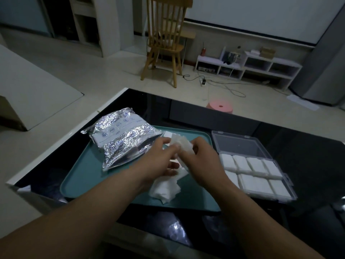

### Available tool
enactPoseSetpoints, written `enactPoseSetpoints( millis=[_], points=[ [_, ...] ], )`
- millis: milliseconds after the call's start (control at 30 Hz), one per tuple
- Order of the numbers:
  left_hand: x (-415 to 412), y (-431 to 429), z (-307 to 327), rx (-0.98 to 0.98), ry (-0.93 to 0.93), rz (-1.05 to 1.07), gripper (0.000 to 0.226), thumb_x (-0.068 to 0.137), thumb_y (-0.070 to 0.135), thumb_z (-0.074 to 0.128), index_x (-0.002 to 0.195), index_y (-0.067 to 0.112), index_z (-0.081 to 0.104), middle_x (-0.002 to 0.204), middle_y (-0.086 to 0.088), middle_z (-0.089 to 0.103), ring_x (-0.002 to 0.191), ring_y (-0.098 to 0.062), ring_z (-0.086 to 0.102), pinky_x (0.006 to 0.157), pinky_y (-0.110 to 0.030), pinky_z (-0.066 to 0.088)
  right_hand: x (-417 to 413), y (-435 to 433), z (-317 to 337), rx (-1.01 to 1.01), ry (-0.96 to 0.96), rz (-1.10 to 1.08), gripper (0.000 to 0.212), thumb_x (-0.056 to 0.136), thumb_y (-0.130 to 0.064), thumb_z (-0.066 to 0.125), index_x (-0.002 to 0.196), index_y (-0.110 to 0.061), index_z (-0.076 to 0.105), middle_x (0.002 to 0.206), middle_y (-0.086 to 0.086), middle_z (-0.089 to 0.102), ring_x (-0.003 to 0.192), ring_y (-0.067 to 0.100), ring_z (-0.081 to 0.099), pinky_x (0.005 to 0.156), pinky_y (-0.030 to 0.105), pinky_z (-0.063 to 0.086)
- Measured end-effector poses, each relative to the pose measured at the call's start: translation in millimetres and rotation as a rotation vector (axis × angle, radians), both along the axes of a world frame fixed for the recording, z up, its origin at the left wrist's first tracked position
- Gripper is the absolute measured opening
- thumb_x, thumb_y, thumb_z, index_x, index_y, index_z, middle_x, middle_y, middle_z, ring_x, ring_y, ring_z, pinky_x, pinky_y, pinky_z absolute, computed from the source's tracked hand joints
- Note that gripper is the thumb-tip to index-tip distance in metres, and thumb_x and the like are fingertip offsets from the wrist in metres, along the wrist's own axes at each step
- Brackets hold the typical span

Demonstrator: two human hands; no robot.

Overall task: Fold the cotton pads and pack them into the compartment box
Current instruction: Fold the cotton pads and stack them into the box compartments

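Note:
Both hands meet over the teal tray [82, 176]. My left hand [162, 157] and my right hand [201, 157] pinch one thin white cotton pad [182, 144] between their fingertips, lifted above the tray. A loose heap of white cotton pads [165, 189] lies on the tray just below the hands. To the right stands the clear compartment box [261, 176] with its lid [237, 144] swung back; its visible compartments hold folded white pads.
A crinkled silver foil pack [121, 137] lies on the tray's far left corner. The tray and box rest on a glossy black table [308, 161]. Beyond the table are a pink stool [220, 106], a wooden chair [164, 40] and a low white shelf [248, 66].

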State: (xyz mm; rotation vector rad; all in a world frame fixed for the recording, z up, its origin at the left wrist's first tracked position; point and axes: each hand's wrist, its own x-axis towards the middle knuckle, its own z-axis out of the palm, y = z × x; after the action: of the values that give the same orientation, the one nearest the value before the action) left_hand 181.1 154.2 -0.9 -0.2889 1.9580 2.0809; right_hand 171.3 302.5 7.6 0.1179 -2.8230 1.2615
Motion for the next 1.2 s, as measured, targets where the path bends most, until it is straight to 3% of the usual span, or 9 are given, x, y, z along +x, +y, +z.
enactPoseSetpoints(
  millis=[133, 200, 300, 433, 567, 700, 867, 1067, 1200],
  points=[
    [4, 17, -3, 0.144, -0.016, -0.036, 0.03, 0.106, 0.024, 0.053, 0.136, 0.025, 0.051, 0.118, -0.011, 0.073, 0.097, -0.025, 0.074, 0.07, -0.034, 0.063, 17, 6, -1, 0.079, 0.01, 0.149, 0.023, 0.097, -0.041, 0.062, 0.083, -0.03, 0.047, 0.078, -0.008, 0.057, 0.061, 0.003, 0.049, 0.053, 0.017, 0.038],
    [3, 16, -6, 0.142, -0.022, -0.032, 0.032, 0.104, 0.019, 0.053, 0.136, 0.023, 0.051, 0.118, -0.013, 0.073, 0.097, -0.027, 0.074, 0.072, -0.037, 0.062, 18, 12, 0, 0.085, 0.006, 0.201, 0.021, 0.099, -0.036, 0.06, 0.081, -0.03, 0.052, 0.079, -0.006, 0.057, 0.065, 0.004, 0.052, 0.056, 0.018, 0.038],
    [4, 12, -7, 0.049, 0.004, -0.055, 0.035, 0.1, 0.011, 0.045, 0.131, 0.024, 0.055, 0.119, -0.016, 0.07, 0.095, -0.03, 0.072, 0.064, -0.034, 0.057, 16, 19, 4, -0.077, -0.075, 0.192, 0.026, 0.103, -0.022, 0.05, 0.086, -0.016, 0.069, 0.085, 0.001, 0.068, 0.075, 0.012, 0.06, 0.073, 0.036, 0.049],
    [7, 13, -6, -0.007, 0.042, -0.12, 0.042, 0.096, 0.011, 0.041, 0.129, 0.029, 0.06, 0.117, -0.017, 0.07, 0.092, -0.027, 0.066, 0.065, -0.031, 0.049, 14, 22, 1, -0.014, -0.104, 0.148, 0.025, 0.101, -0.024, 0.056, 0.086, -0.017, 0.074, 0.079, 0.0, 0.072, 0.074, 0.017, 0.067, 0.071, 0.038, 0.054],
    [8, 11, -9, -0.033, 0.051, -0.235, 0.062, 0.087, 0.028, 0.058, 0.146, 0.039, 0.044, 0.123, -0.01, 0.068, 0.105, -0.027, 0.07, 0.073, -0.031, 0.052, 12, 24, 0, -0.097, -0.173, 0.142, 0.016, 0.097, -0.018, 0.063, 0.085, -0.017, 0.074, 0.07, -0.001, 0.073, 0.062, 0.007, 0.065, 0.061, 0.027, 0.051],
    [6, 3, -10, -0.106, 0.112, -0.332, 0.081, 0.09, 0.022, 0.073, 0.156, 0.04, 0.03, 0.126, -0.008, 0.067, 0.104, -0.026, 0.07, 0.072, -0.024, 0.054, 11, 30, 2, -0.254, -0.295, 0.12, 0.014, 0.096, -0.011, 0.062, 0.089, -0.01, 0.074, 0.065, -0.003, 0.071, 0.059, 0.005, 0.064, 0.06, 0.025, 0.047],
    [11, 6, -8, -0.301, 0.18, -0.353, 0.073, 0.098, 0.018, 0.063, 0.155, 0.048, 0.03, 0.115, -0.004, 0.066, 0.077, -0.012, 0.062, 0.071, -0.027, 0.053, 10, 32, -2, -0.314, -0.355, 0.116, 0.014, 0.096, -0.015, 0.062, 0.092, -0.008, 0.073, 0.069, 0.003, 0.072, 0.065, 0.014, 0.067, 0.064, 0.033, 0.048],
    [8, 5, -13, -0.299, 0.171, -0.282, 0.058, 0.092, 0.029, 0.049, 0.144, 0.054, 0.043, 0.114, -0.008, 0.071, 0.088, -0.024, 0.066, 0.081, -0.045, 0.056, 9, 28, -4, -0.307, -0.318, 0.072, 0.019, 0.099, -0.023, 0.064, 0.088, -0.008, 0.07, 0.068, 0.01, 0.073, 0.062, 0.019, 0.069, 0.062, 0.038, 0.049],
    [8, 6, -12, -0.142, 0.147, -0.277, 0.057, 0.1, 0.029, 0.062, 0.148, 0.047, 0.038, 0.124, -0.008, 0.067, 0.096, -0.029, 0.072, 0.073, -0.033, 0.06, 9, 29, -1, -0.263, -0.248, 0.029, 0.021, 0.098, -0.022, 0.064, 0.088, -0.005, 0.069, 0.065, 0.007, 0.072, 0.056, 0.015, 0.068, 0.057, 0.033, 0.049]
  ],
)
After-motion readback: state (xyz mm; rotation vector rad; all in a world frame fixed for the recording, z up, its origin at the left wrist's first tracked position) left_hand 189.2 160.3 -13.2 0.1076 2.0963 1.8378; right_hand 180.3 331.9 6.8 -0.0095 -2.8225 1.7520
